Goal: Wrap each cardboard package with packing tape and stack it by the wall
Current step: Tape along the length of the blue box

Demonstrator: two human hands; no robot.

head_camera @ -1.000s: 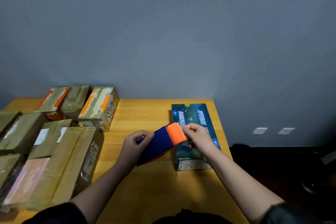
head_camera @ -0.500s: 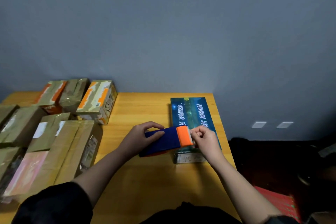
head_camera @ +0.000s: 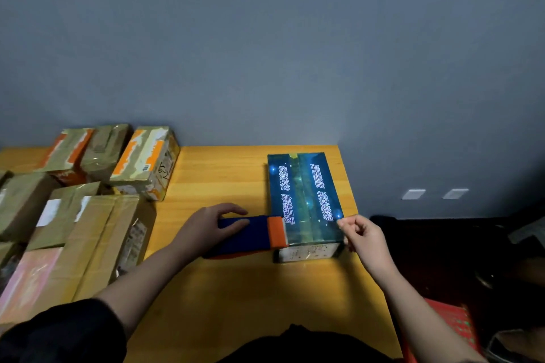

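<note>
Since the earlier frame, right hand point(head_camera: 363, 237) has drawn tape across blue package point(head_camera: 303, 200), pinching the tape end at its right near corner. Left hand point(head_camera: 208, 228) grips tape dispenser point(head_camera: 250, 236) against the package's left side. Package lies at bench point(head_camera: 224, 174) right edge; white Chinese lettering unreadable.

A grey-blue wall point(head_camera: 265, 53) rises behind the yellow wooden table point(head_camera: 236, 289). Low on the wall to the right sit two pale plates point(head_camera: 433, 194), perhaps sockets. On the dark floor at the lower right lies a red patterned thing point(head_camera: 451, 324).
</note>
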